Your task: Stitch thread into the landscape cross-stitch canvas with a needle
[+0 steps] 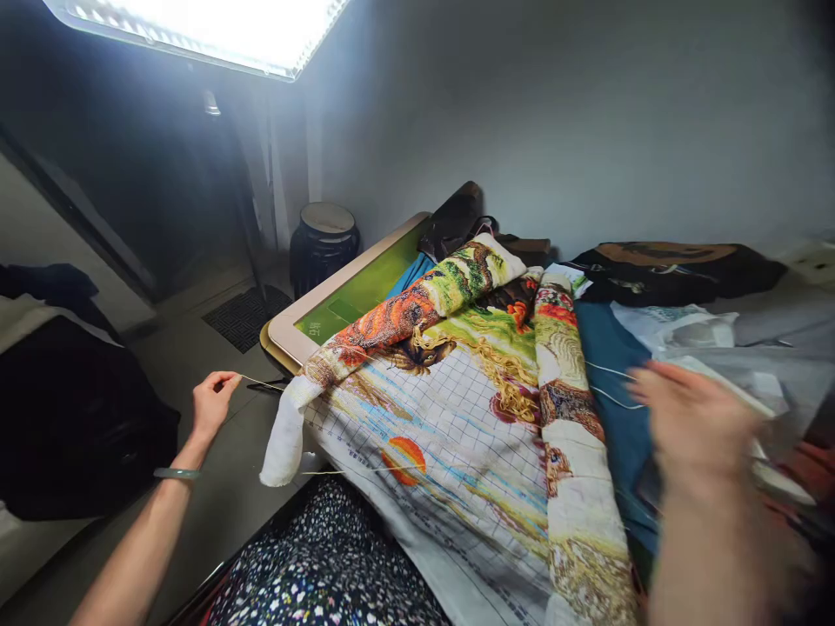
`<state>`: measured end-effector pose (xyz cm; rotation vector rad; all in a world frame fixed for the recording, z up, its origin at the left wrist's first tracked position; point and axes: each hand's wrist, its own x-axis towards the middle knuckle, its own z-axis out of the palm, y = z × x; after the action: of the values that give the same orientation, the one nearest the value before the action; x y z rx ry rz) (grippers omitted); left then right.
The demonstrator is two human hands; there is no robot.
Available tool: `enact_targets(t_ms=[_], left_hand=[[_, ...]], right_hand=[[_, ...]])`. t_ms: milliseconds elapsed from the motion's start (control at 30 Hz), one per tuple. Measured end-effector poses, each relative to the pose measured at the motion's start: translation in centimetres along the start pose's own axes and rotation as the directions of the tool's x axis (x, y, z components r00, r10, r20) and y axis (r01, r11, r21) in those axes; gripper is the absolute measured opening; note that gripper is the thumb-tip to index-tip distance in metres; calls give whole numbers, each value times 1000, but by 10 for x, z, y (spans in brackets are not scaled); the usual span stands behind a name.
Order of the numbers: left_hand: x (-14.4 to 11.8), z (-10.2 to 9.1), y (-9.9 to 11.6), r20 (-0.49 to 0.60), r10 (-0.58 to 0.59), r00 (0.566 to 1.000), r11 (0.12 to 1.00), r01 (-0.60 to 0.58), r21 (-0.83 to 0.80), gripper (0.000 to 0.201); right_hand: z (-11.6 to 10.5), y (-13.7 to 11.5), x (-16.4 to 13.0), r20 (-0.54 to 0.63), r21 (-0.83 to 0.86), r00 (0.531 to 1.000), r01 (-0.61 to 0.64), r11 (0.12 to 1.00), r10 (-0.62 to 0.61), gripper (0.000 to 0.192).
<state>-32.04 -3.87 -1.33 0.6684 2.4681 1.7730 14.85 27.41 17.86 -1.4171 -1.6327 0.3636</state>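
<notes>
My left hand (pixel 214 402) is out to the left with its fingertips pinched on a thin pale thread (pixel 261 382). This thread runs toward the rolled end of a cross-stitch cloth (pixel 450 443), which lies across my lap with its two sides rolled up. Printed grid lines, a stitched orange sun and colourful animal patterns show on the cloth. A bundle of yellow thread (pixel 512 382) lies on it. On the far right, my right hand (pixel 695 417) is blurred by motion, its fingers curled where white strands (pixel 613 398) reach it; the fingertips are hard to make out.
A bright lamp (pixel 215 30) hangs at upper left. Behind the cloth are a green-topped board (pixel 352 287) and a dark stool (pixel 324 248). Plastic bags (pixel 678 326), blue fabric (pixel 617 417) and a black bag (pixel 671 269) lie at right. Scissors-like dark handles (pixel 267 385) poke out at left.
</notes>
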Motion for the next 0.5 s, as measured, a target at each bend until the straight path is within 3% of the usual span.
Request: enact_targets(t_ms=[33, 67, 167, 200, 233, 267, 300, 333, 400, 500], left_hand=[[-1, 0, 0, -2, -2, 1000, 1000, 2, 1, 23], [-2, 1, 0, -3, -4, 1000, 1000, 4, 2, 23], [-3, 1, -2, -7, -8, 1000, 1000, 8, 8, 22], [-3, 0, -3, -9, -11, 1000, 1000, 11, 10, 22], [-3, 0, -5, -12, -16, 1000, 1000, 16, 14, 21], [-2, -1, -7, -11, -23, 1000, 1000, 23, 16, 22], [-2, -1, -10, -13, -29, 999, 999, 29, 18, 22], [-1, -2, -13, -14, -36, 999, 999, 36, 20, 22], [0, -3, -19, -12, -49, 999, 999, 49, 22, 21], [0, -5, -28, -6, -64, 998, 998, 64, 21, 20]], right_hand=[[24, -15, -12, 222, 172, 973, -101, 980, 61, 39], [52, -32, -27, 395, 229, 918, -132, 965, 32, 42], [138, -78, -78, 654, 265, 755, -176, 948, -42, 43], [158, -89, -96, 731, 261, 679, -193, 946, -63, 44], [172, -97, -114, 839, 237, 535, -206, 949, -93, 43], [180, -101, -131, 888, 217, 445, -177, 960, -118, 37], [182, -103, -147, 910, 211, 384, -106, 972, -156, 28], [179, -102, -161, 907, 225, 363, 3, 974, -211, 22], [165, -93, -186, 855, 204, 429, 237, 950, -291, 27], [142, -75, -218, 841, 172, 446, 318, 932, -307, 31]])
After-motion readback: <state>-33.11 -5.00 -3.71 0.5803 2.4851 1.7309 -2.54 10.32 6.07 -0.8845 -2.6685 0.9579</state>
